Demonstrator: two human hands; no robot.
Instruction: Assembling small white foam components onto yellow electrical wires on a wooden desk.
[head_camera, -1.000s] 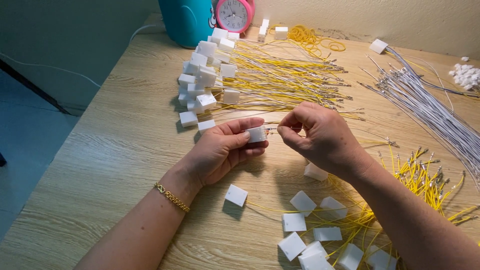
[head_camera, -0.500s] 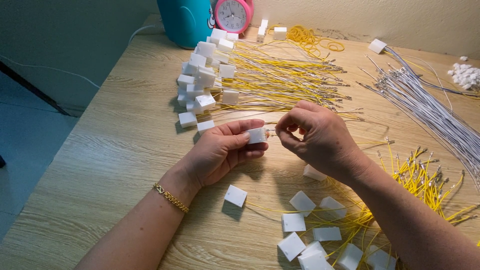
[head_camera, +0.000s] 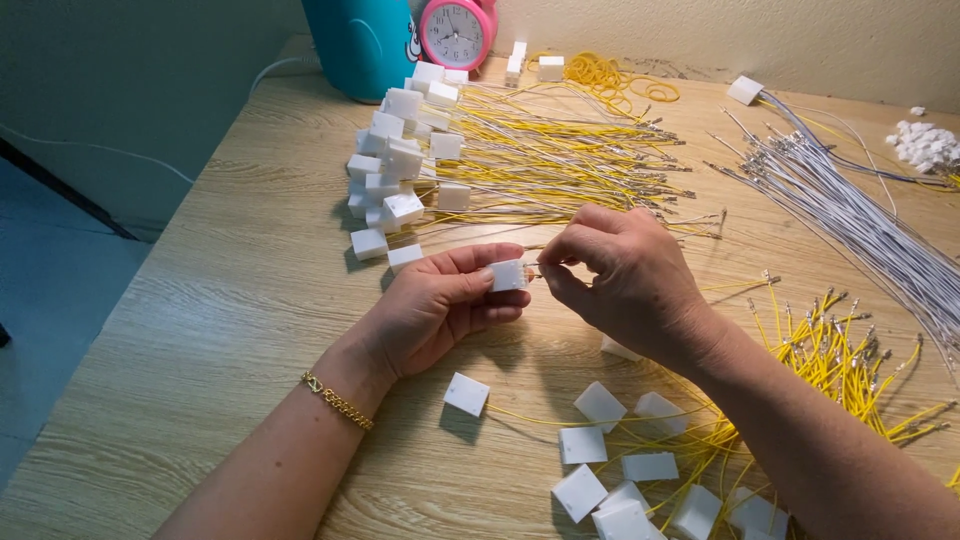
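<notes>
Behind right hand (head_camera: 625, 285), wire tip hidden

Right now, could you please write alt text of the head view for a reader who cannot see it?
Over a wooden table, the left hand holds a small white block while the right hand pinches at its end. Yellow wires with more white blocks lie behind, loose blocks in front, white wires to the right.

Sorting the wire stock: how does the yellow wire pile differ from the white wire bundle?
The yellow wire pile lies at the table's far middle, beside stacked white blocks; the white wire bundle lies far right, fanned diagonally. Yellow wires run roughly level; white ones slant. Both lie loose on the wooden table.
</notes>
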